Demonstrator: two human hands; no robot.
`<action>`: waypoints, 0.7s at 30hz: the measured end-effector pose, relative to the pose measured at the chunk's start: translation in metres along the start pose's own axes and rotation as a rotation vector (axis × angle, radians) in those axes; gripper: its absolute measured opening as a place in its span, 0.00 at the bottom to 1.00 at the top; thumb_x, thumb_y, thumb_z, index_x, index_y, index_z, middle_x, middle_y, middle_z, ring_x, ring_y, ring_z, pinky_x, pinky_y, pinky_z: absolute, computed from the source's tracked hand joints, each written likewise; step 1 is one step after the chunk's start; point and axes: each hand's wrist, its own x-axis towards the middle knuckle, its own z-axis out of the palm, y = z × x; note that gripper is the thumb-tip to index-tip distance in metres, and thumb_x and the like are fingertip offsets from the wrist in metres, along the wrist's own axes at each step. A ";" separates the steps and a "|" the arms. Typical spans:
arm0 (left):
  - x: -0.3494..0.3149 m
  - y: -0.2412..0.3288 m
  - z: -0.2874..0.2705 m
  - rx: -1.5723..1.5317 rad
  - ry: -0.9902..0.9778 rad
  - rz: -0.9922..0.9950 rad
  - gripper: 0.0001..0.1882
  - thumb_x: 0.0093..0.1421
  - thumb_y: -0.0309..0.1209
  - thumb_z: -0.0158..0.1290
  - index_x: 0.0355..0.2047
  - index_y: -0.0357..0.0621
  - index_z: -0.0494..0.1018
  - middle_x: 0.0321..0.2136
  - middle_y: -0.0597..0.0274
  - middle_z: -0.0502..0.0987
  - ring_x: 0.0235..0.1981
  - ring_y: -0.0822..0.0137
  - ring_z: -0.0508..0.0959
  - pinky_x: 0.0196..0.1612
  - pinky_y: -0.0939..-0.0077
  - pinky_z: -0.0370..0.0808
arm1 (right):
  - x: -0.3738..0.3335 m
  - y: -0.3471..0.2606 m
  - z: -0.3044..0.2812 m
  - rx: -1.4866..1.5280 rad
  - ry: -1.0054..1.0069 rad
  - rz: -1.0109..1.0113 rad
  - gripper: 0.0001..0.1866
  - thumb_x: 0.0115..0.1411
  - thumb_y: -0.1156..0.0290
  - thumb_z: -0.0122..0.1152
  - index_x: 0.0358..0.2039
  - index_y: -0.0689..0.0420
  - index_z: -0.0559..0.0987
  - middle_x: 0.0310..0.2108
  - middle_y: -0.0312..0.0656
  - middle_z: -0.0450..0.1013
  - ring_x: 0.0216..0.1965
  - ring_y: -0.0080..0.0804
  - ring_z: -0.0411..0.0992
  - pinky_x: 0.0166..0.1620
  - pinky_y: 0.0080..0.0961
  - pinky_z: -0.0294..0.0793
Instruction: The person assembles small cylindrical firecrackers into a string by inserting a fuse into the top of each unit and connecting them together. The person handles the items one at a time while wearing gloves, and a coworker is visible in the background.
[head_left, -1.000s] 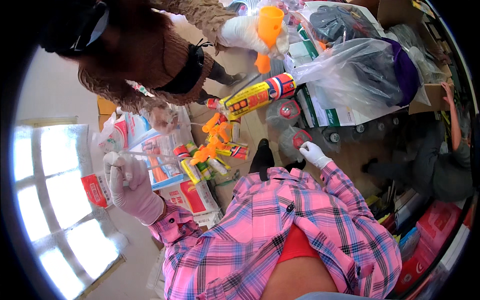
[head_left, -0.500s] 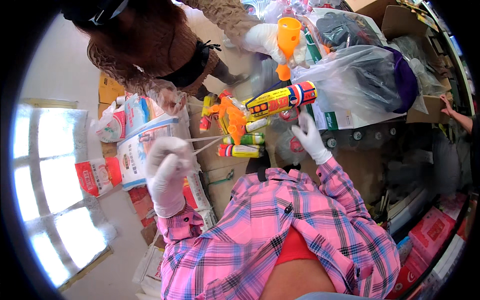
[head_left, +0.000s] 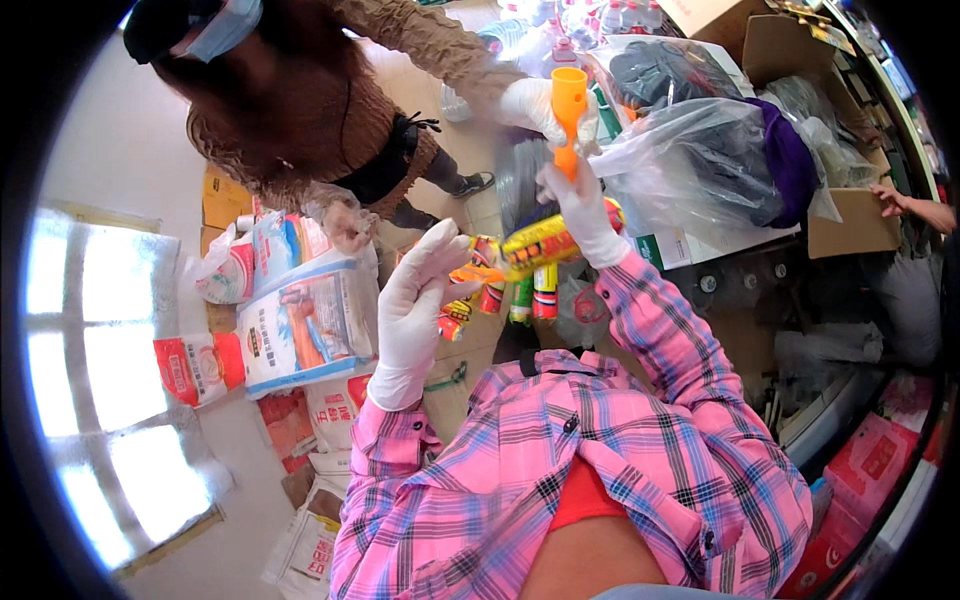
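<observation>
My white-gloved right hand [head_left: 588, 218] is raised with its fingers closed around the lower stem of an orange plastic funnel-shaped piece [head_left: 569, 95]. A co-worker's gloved hand [head_left: 533, 105] grips the same piece higher up. My gloved left hand [head_left: 408, 318] has its fingers stretched upward and its thumb apart, close beside another orange plastic piece [head_left: 476, 274]. Between my hands, a yellow and red printed cylinder [head_left: 540, 245] tilts, slightly blurred. Several smaller printed tubes [head_left: 545, 290] hang or lie below it; which cannot be told.
The co-worker [head_left: 320, 120] in brown stands opposite me. Printed sacks [head_left: 305, 325] are stacked at the left. A clear plastic bag [head_left: 690, 165] with dark contents covers the table at the right, near an open cardboard box [head_left: 853, 222]. Another person's hand [head_left: 893, 200] shows at the far right.
My right hand has risen to the orange funnel-shaped piece. My left hand has moved right and its fingers have straightened; the strings at it no longer show. The cylinder and tubes have swung.
</observation>
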 end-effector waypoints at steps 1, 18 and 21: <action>0.002 -0.001 0.000 0.011 0.026 -0.022 0.27 0.62 0.14 0.37 0.62 0.41 0.59 0.54 0.53 0.70 0.54 0.61 0.73 0.50 0.65 0.78 | -0.009 -0.012 0.001 0.019 -0.024 0.060 0.15 0.63 0.71 0.54 0.48 0.61 0.71 0.27 0.34 0.69 0.23 0.18 0.65 0.30 0.16 0.68; 0.079 0.034 0.104 0.000 -0.392 0.218 0.12 0.64 0.22 0.48 0.48 0.33 0.70 0.43 0.48 0.78 0.41 0.62 0.80 0.44 0.72 0.79 | -0.078 -0.110 -0.108 0.022 -0.253 0.367 0.24 0.55 0.73 0.62 0.53 0.61 0.72 0.38 0.34 0.75 0.28 0.13 0.63 0.33 0.13 0.65; 0.086 0.060 0.143 0.000 -0.546 0.477 0.11 0.64 0.20 0.48 0.46 0.32 0.70 0.43 0.45 0.77 0.40 0.59 0.81 0.42 0.68 0.81 | -0.078 -0.123 -0.095 0.212 -0.298 0.201 0.30 0.56 0.67 0.63 0.58 0.63 0.68 0.47 0.41 0.74 0.27 0.15 0.60 0.34 0.15 0.65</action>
